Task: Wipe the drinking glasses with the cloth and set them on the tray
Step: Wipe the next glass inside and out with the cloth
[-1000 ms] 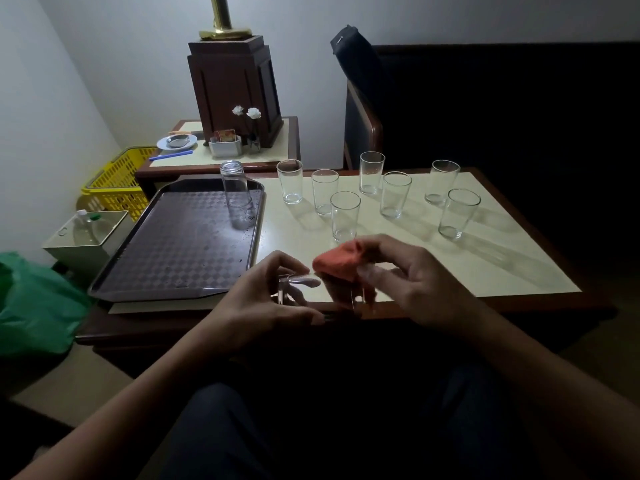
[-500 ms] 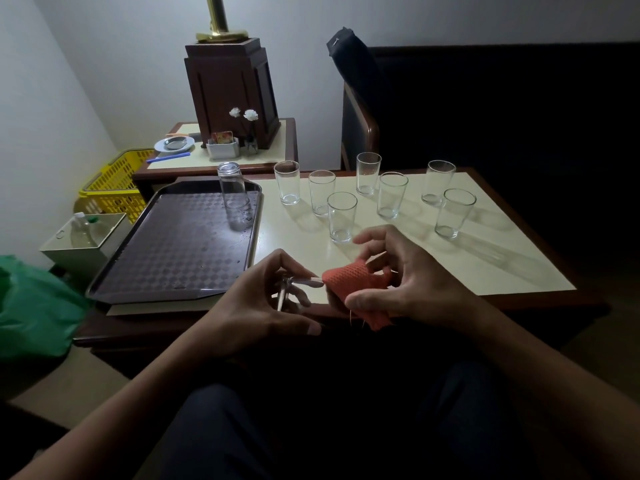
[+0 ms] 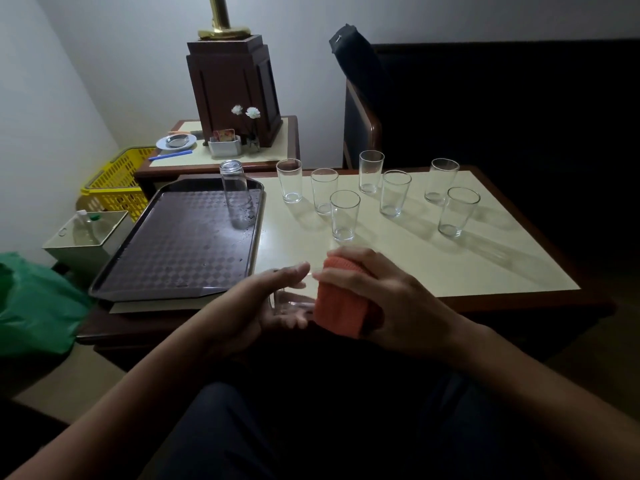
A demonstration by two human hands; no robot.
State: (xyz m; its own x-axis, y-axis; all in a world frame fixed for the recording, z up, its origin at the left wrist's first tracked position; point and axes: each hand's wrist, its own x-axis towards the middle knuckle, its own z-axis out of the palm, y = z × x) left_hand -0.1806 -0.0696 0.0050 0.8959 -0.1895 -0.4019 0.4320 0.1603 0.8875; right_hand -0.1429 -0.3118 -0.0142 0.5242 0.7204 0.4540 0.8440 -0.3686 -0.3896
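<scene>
Both hands meet over the near edge of the table. The left hand [image 3: 273, 306] curls round the bare end of a held glass [image 3: 291, 303] lying on its side. The right hand [image 3: 377, 292] grips the orange cloth [image 3: 341, 306], which is wrapped over the glass's other end.

The table [image 3: 485, 268] has a cream top with a dark wooden border and sits in a dim room with pale walls. A dark patterned tray [image 3: 166, 258] lies on its left part, just left of the hands. An upturned glass [image 3: 237, 195] stands near the tray's far right corner (droplets show on the tray beside it). Seven upright glasses [image 3: 394, 192] are scattered across the cream top, and the nearest glass [image 3: 344, 214] stands just beyond the hands.

Behind the table, a side table [image 3: 280, 140] bears a wooden lamp base [image 3: 235, 88], white flowers [image 3: 246, 111], a saucer [image 3: 176, 142] and a blue pen [image 3: 171, 155]. A yellow basket [image 3: 117, 178], a white bin [image 3: 86, 237] and a green bag [image 3: 31, 306] sit at the left. A dark chair [image 3: 360, 109] stands behind the table.
</scene>
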